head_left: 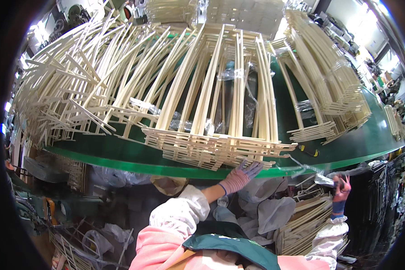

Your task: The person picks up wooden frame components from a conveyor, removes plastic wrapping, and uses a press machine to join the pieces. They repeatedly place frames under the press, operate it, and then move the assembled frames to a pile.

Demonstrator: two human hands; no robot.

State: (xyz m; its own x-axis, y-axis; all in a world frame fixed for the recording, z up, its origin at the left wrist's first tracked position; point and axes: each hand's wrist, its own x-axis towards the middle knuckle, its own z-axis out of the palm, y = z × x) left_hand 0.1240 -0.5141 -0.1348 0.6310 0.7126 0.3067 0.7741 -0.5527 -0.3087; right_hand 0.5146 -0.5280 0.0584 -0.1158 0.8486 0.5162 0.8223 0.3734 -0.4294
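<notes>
My left hand, in a striped pink and grey glove, lies with fingers stretched out against the near end of a stack of pale wooden slatted frames. Out to the right, my right hand, in a pink and blue glove, is closed on clear plastic film. A twisted strand of the film runs from my right hand back toward the stack's near right corner. More clear film is wrapped across the long bars of the stack. The stack rests on a green table.
Loose wooden frames pile up in a tangle on the left. At the right stands another bundle of frames. A small yellow and black tool lies near the table edge. Below are wooden sticks and white plastic bags.
</notes>
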